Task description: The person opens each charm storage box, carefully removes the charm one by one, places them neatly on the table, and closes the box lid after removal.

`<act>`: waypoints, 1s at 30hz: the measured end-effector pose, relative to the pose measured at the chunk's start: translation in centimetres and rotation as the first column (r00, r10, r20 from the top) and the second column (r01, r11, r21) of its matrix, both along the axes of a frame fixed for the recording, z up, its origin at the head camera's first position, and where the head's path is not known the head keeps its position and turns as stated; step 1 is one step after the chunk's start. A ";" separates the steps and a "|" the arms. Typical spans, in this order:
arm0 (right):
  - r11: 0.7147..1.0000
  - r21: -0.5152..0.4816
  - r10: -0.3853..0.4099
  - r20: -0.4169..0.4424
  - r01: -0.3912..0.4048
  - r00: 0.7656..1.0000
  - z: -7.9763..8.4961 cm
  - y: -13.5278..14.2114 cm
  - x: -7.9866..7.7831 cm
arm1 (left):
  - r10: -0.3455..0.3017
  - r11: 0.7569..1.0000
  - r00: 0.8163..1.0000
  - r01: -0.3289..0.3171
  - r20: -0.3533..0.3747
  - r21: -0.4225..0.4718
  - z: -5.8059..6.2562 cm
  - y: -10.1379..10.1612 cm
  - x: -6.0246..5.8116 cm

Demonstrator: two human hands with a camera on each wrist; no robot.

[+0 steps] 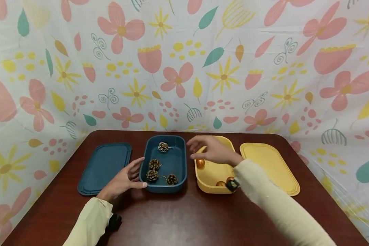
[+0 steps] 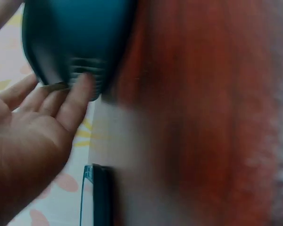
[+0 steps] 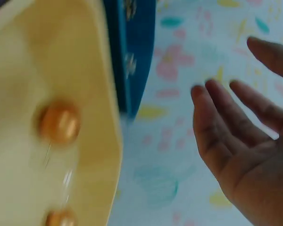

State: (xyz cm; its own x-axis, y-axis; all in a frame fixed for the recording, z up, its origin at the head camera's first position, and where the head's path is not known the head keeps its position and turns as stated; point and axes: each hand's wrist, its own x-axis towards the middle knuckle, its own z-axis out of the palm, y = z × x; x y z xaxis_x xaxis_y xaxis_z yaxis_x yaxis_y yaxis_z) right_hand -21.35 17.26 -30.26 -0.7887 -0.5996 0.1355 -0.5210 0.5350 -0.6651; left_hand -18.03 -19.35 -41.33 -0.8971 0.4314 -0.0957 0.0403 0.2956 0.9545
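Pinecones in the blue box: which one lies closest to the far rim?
The lone pinecone at the far end of the blue box; the other three pinecones all lie lower in the head view.

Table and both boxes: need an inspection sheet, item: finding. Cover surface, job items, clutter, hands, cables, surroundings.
Surface: dark red-brown table, glossy, with light reflecting near the front.
Job items: blue box holding four pine cones; yellow box with at least three orange balls, the hand and arm cover part of it. Blue lid lies left of the blue box, yellow lid right of the yellow one.
Clutter: nothing seen.
Left hand: touches the blue box's left side.
Right hand: over the yellow box, fingers loosely bent, nothing held.
Cables: nothing seen.
Surroundings: flower-print cloth behind and at both sides.
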 end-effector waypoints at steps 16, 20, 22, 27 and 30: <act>0.951 0.264 0.155 0.055 -0.164 0.986 -5.0 -11.8 -0.7 | -0.024 1.000 1.000 0.024 -0.010 0.007 0.5 -0.2 0.2; 0.946 0.296 0.129 0.044 -0.136 0.991 -5.7 -13.0 -0.6 | -0.031 0.999 0.999 0.032 -0.028 0.017 0.5 -0.3 0.2; 0.942 0.312 0.116 0.033 -0.120 0.993 -6.0 -13.4 -0.5 | -0.038 0.999 0.999 0.038 -0.028 0.022 0.5 -0.2 0.1; 0.946 0.317 0.083 -0.017 -0.073 0.996 -6.7 -14.0 -0.5 | -0.035 0.999 0.999 0.035 -0.003 0.013 0.6 -0.2 0.0; 0.947 0.318 0.071 -0.053 -0.051 0.996 -7.0 -14.4 -0.5 | -0.041 0.999 0.999 0.041 0.009 0.017 0.8 -0.3 0.0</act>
State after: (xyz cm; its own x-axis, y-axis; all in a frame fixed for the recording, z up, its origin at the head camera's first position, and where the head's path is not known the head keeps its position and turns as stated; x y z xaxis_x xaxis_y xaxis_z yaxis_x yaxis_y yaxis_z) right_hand -21.87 2.85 -37.29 -0.7455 -0.6661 -0.0206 -0.5941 0.6783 -0.4323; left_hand -17.99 -19.64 -40.57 -0.8777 0.4693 -0.0966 0.0427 0.2774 0.9598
